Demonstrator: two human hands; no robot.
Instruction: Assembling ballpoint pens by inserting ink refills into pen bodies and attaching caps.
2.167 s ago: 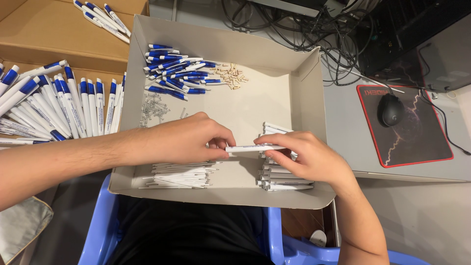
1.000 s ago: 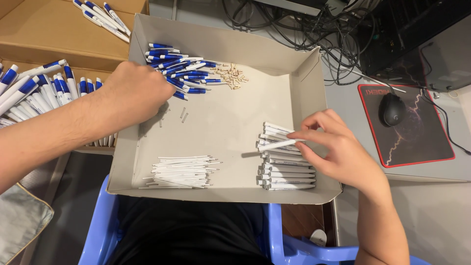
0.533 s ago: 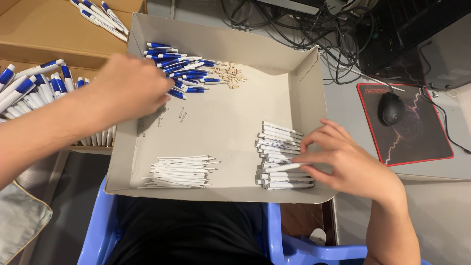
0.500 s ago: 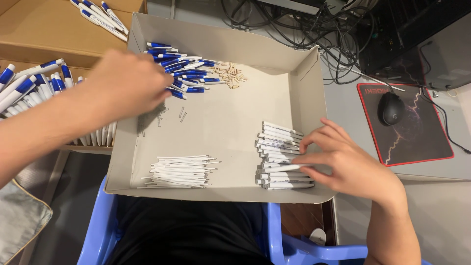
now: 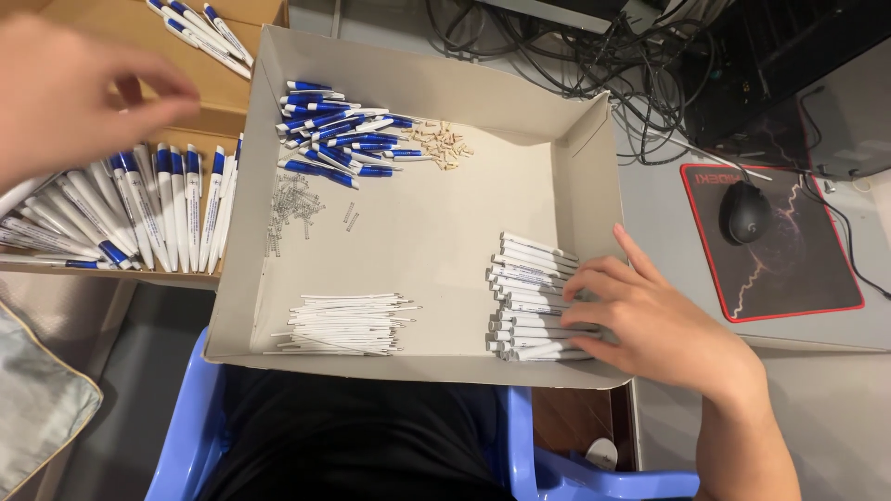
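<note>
White pen barrels (image 5: 531, 297) lie stacked in a tidy pile at the right side of the shallow cardboard tray (image 5: 418, 227), near its front wall — and the right hand (image 5: 650, 320) rests on the pile's right end, fingers (image 5: 594, 292) spread loosely and laid flat across the barrels, touching them but not closed around any. The left hand (image 5: 70, 88) hangs blurred above the assembled blue-and-white pens (image 5: 139, 209) that lie in a row in the brown box (image 5: 111, 19) left of the tray; its fingers are parted and hold nothing that shows. Inside the tray, a heap of blue pen parts (image 5: 334, 139) sits at the far left corner, with small tan pieces (image 5: 441, 144) just beside it, a scatter of thin springs (image 5: 292, 209) below that, and a bundle of white refills (image 5: 348, 325) at the near left — well apart from the barrels. A black mouse (image 5: 745, 211) rests on a red-edged mat (image 5: 807, 269) to the right.
</note>
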